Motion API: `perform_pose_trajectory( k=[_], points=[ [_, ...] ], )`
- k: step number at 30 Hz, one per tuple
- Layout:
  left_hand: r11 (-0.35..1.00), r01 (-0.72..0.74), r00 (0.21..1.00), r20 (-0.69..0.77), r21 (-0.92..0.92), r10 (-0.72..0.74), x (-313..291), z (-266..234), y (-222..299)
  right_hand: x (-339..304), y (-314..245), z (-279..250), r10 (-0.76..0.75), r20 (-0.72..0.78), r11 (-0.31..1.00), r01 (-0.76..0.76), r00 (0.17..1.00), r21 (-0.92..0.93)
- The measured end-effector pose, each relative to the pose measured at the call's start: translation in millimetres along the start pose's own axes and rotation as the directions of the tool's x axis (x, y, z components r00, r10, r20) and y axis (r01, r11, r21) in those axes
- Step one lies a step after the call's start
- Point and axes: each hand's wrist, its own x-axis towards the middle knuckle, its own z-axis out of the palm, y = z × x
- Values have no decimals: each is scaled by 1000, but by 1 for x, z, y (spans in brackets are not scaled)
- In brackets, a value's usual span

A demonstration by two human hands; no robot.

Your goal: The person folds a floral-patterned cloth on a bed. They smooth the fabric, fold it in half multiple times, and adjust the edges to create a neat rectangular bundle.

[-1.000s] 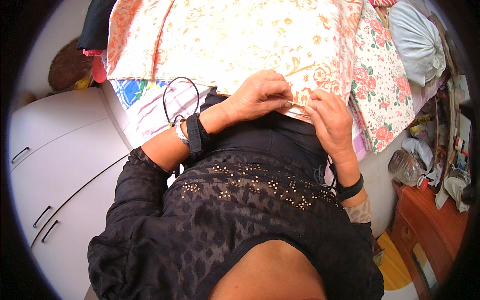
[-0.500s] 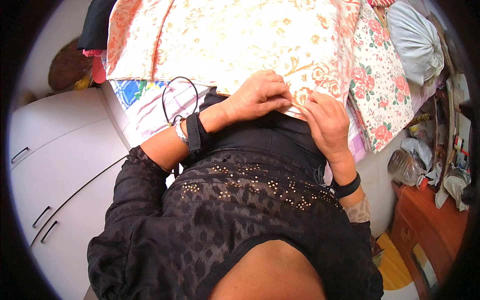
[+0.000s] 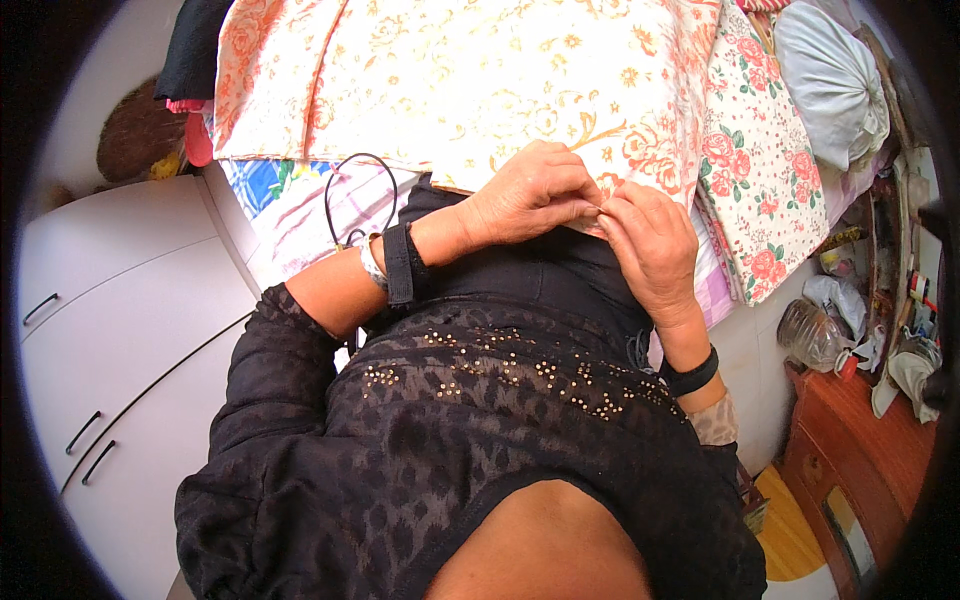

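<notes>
A large cream cloth with an orange floral print (image 3: 480, 90) spreads out in front of me, its near edge over my lap. My left hand (image 3: 540, 195) is closed in a pinch at that edge, thumb and forefinger pressed together. Close beside it, my right hand (image 3: 655, 235) also pinches the cloth's edge, and the fingertips of both hands almost meet. Whether something thin, such as a needle or thread, sits between the fingertips is too small to make out.
White fabric with red roses (image 3: 765, 180) lies to the right, near a tied pale bag (image 3: 830, 85). A black cord loop (image 3: 328, 200) rests left of my wrist. White cabinets (image 3: 130, 330) stand at left; a clear plastic bottle (image 3: 808, 335) and reddish-brown wooden furniture (image 3: 860, 430) are at right.
My left hand has shifted slightly right along the cloth's edge, bringing its fingertips up to my right hand's. The right hand stays nearly in place.
</notes>
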Motion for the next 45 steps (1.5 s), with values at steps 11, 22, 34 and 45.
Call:
perform_pose_trajectory(
  k=[11, 22, 34, 45],
  points=[
    [998, 12, 999, 52, 56, -14, -1, 2, 2, -4, 0, -2, 36, 44, 999, -38, 998, 24],
    [986, 126, 988, 100, -108, -116, -2, -2, -5, -10, 6, -15, 124, 75, 983, -133, 989, 129],
    [983, 136, 989, 78, -122, -128, -2, -1, -1, 3, 1, 2, 19, 70, 999, -21, 997, 37],
    [966, 209, 975, 107, -151, -194, -7, -5, -6, 2, 2, -3, 63, 69, 990, -72, 996, 124]
  ],
)
